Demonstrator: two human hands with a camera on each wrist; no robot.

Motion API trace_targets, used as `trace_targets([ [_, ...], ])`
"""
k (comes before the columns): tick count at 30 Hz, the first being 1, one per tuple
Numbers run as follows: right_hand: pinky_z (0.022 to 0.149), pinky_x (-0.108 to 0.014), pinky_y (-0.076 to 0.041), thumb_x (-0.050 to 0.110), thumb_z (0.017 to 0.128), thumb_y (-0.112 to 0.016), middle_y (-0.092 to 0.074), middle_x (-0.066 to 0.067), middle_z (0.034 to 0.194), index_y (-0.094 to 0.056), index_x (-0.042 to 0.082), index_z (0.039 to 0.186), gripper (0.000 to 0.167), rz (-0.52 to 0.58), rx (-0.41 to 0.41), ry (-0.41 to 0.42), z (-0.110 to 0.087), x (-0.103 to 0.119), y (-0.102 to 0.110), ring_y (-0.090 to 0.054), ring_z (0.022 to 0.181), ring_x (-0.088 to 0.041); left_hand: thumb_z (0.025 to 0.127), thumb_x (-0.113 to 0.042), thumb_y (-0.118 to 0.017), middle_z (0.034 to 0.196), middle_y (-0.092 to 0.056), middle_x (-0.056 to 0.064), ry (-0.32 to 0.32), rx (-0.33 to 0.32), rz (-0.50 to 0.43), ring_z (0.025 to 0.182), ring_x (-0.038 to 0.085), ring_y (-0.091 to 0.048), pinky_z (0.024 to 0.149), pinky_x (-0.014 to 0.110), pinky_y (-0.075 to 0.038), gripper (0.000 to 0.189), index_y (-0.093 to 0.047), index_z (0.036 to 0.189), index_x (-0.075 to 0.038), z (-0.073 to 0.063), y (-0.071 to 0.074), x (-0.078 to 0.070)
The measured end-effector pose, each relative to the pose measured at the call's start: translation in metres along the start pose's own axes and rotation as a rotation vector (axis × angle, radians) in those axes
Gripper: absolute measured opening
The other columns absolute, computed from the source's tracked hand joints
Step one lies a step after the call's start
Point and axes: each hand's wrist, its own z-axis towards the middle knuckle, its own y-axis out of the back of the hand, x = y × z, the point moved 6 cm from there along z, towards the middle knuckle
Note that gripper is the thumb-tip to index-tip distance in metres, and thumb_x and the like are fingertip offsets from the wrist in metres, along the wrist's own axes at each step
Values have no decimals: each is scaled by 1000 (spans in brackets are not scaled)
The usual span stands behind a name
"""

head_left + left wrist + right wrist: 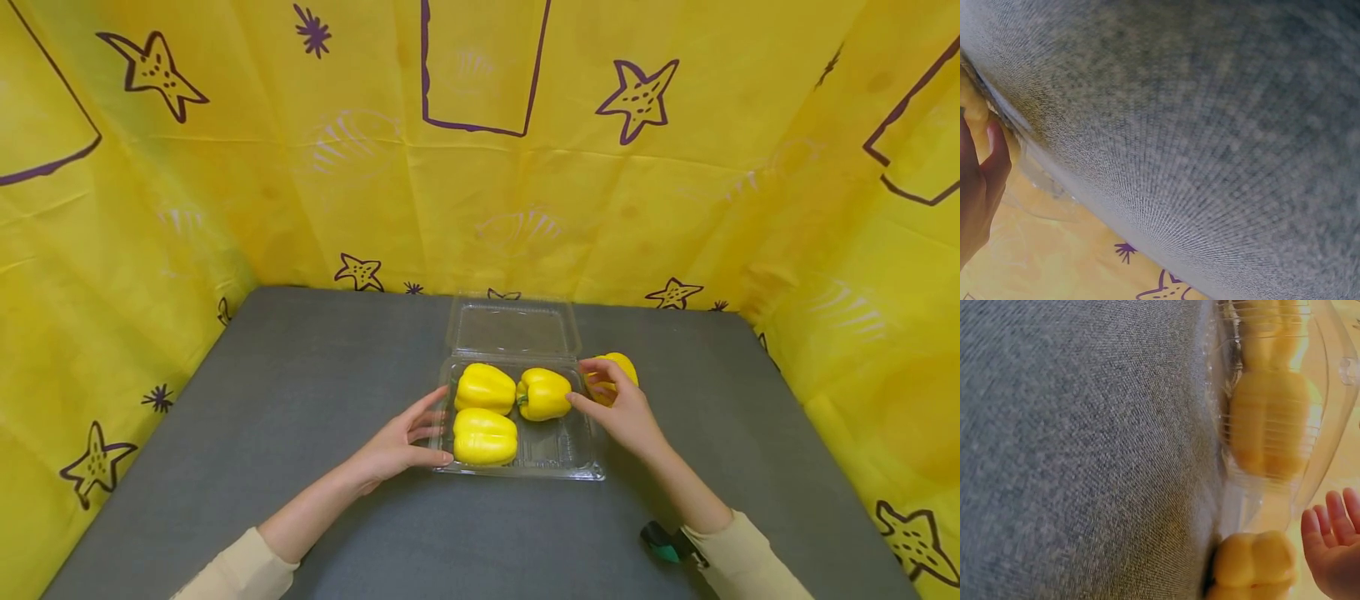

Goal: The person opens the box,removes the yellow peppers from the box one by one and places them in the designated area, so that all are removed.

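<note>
A clear plastic clamshell box (558,467) lies on the table with its lid (513,329) folded back. Inside are three yellow bell peppers: one at back left (485,387), one at front left (485,437), one at back right (543,394). Another yellow bell pepper (621,365) rests on the table just right of the box, partly behind my right hand (618,404). That hand hovers by the box's right edge, fingers extended; in the right wrist view it is apart from the loose pepper (1254,562). My left hand (393,446) rests at the box's left side, thumb near the front corner.
The dark grey table (337,350) is bordered by a yellow curtain (300,208) with starfish prints at the back and both sides. A black and green object (662,543) sits beside the right sleeve.
</note>
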Motion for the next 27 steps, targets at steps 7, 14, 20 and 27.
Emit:
trace_targets([
  [7,100,-51,-42,20,78,-84,-57,-15,125,-53,1,129,62,-150,50,143,2,6,-10,-53,116,-33,82,-11,-79,147,-39,23,3,2,4,130,41,-42,96,45,-48,95,-21,157,-20,0,-1,0],
  [14,99,-48,-42,25,73,-87,-59,-13,125,-54,2,129,69,-298,84,279,2,15,-20,-53,116,-31,82,-11,-79,147,-39,23,11,-1,5,130,41,-43,95,45,-48,95,-21,156,-21,0,0,0],
  [20,101,-48,-40,25,73,-87,-57,-11,128,-54,2,131,70,-328,111,296,4,15,-26,-51,119,-30,82,-11,-79,147,-39,23,8,3,-5,130,41,-42,95,45,-48,95,-21,157,-21,0,-1,0],
  [27,100,-51,-39,26,73,-88,-57,-13,127,-54,0,130,71,-352,116,324,4,16,-30,-50,119,-32,82,-11,-79,147,-39,23,6,2,-6,131,41,-42,96,45,-48,95,-21,156,-20,-1,-1,-1],
])
